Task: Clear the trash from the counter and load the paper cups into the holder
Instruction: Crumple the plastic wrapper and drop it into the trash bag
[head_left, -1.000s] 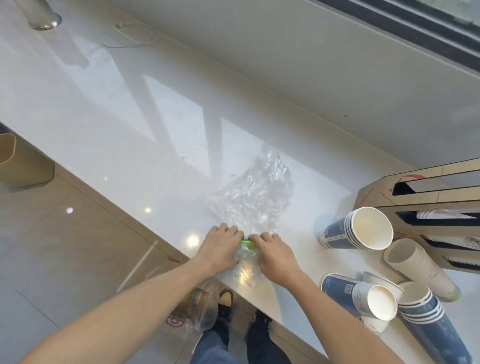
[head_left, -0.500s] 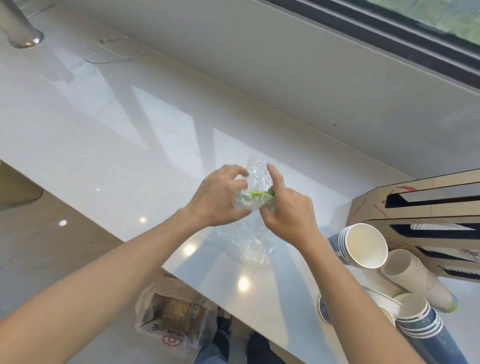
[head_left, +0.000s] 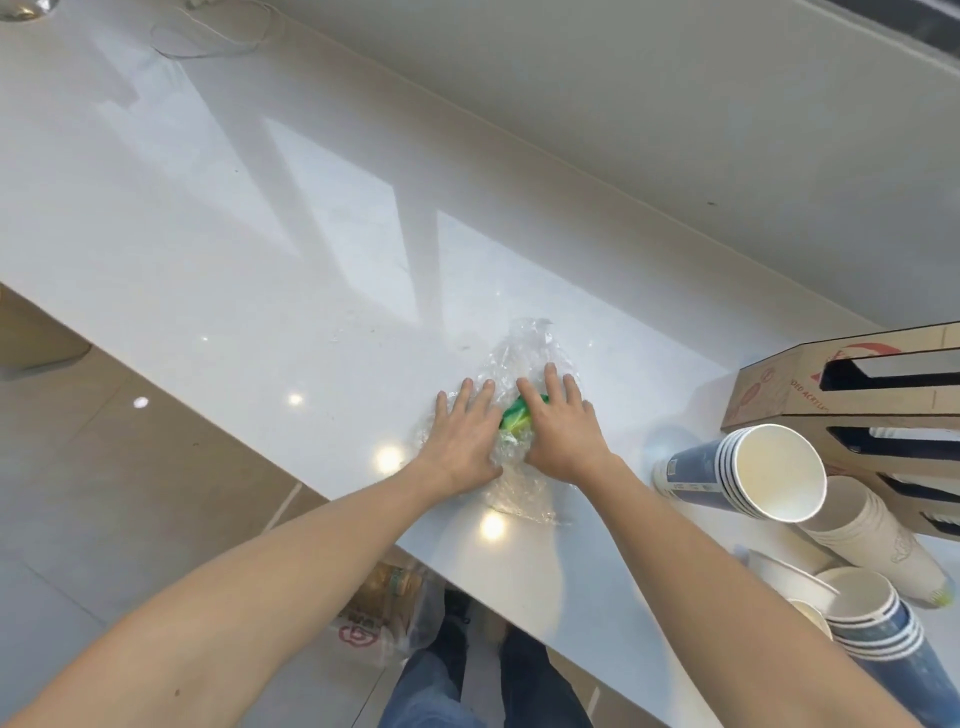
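A crumpled clear plastic bag with a green strip lies on the white counter near its front edge. My left hand and my right hand press flat on it side by side, fingers stretched out, with the green strip between them. To the right, stacks of paper cups lie on their sides: a blue stack, a white stack and another blue stack. The cardboard cup holder with dark slots lies behind them.
A plastic trash bag sits on the floor below the counter edge, by my feet. A thin cable loop lies far left on the counter. A pale wall runs along the back. A beige bin stands on the floor.
The plastic bag was lifted and pinched between both hands half a second ago. Now it is back down on the counter and both hands have flattened out on top of it.
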